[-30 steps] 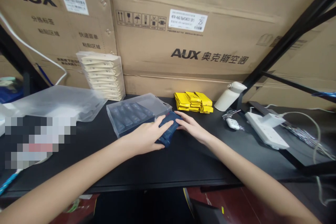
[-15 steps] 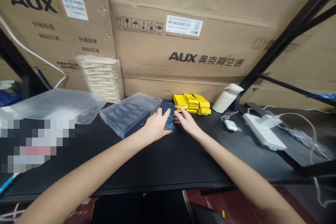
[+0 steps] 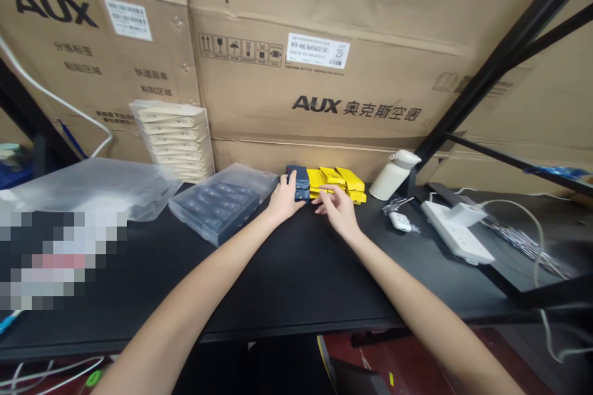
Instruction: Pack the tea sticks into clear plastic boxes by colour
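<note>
My left hand (image 3: 283, 199) is closed around a small stack of dark blue packets (image 3: 299, 175), fingers over the top and left side, thumb at the front. The stack stands against the left end of a pile of yellow packets (image 3: 349, 179). Just in front of the yellow pile hovers my right hand (image 3: 340, 213), its fingers loosely bent and apart, with nothing seen in them. To the left of my left hand lies a clear plastic bag (image 3: 245, 182) with several dark blue packets inside.
A clear bag of cream packets (image 3: 173, 142) leans on the cardboard boxes (image 3: 250, 105) behind. Flat plastic bags (image 3: 92, 182) lie at left. On the right are a white bottle (image 3: 393, 176), a white earphone case (image 3: 399, 222), a power strip (image 3: 456, 234) with cables, and a black frame bar (image 3: 500, 68).
My left hand has pushed the dark blue packets back to the left end of the yellow pile. My right hand has come away from the blue packets, slightly right and toward me.
</note>
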{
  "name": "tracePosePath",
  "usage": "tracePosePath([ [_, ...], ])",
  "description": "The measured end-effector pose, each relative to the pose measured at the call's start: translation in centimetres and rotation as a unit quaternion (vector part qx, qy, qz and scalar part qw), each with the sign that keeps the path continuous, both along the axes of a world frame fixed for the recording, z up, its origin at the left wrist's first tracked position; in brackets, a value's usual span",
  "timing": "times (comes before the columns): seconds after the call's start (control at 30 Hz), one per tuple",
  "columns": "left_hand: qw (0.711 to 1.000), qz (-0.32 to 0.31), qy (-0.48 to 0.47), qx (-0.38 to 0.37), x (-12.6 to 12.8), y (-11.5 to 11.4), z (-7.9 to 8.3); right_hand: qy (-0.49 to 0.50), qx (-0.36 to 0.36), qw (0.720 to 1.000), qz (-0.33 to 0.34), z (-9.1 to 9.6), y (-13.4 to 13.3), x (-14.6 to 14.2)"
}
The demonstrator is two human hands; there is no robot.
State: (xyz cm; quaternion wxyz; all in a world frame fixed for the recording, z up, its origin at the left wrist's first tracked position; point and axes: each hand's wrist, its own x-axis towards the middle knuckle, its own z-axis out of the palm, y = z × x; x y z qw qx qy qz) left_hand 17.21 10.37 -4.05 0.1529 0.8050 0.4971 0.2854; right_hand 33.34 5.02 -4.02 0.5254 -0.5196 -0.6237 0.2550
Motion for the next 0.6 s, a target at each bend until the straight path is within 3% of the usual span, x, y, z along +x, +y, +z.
tracePosePath([
  [0.17,0.998,-0.031,-0.053,-0.007,-0.7,0.9,-0.9,-0.073,0.003,0.997,0.034,-0.5,0.0,-0.1],
  [0.33,0.997,-0.039,-0.068,-0.019,-0.8,1.2,-0.6,-0.137,0.014,0.986,0.091,-1.1,0.1,-0.7],
  [0.5,0.996,-0.062,-0.052,-0.024,-1.1,-1.4,1.1,-0.181,0.025,0.977,0.111,-1.9,0.4,-0.9],
  [0.6,0.995,-0.099,-0.024,0.010,-3.9,-4.0,3.3,-0.195,0.041,0.975,0.100,-2.0,0.4,-0.9],
])
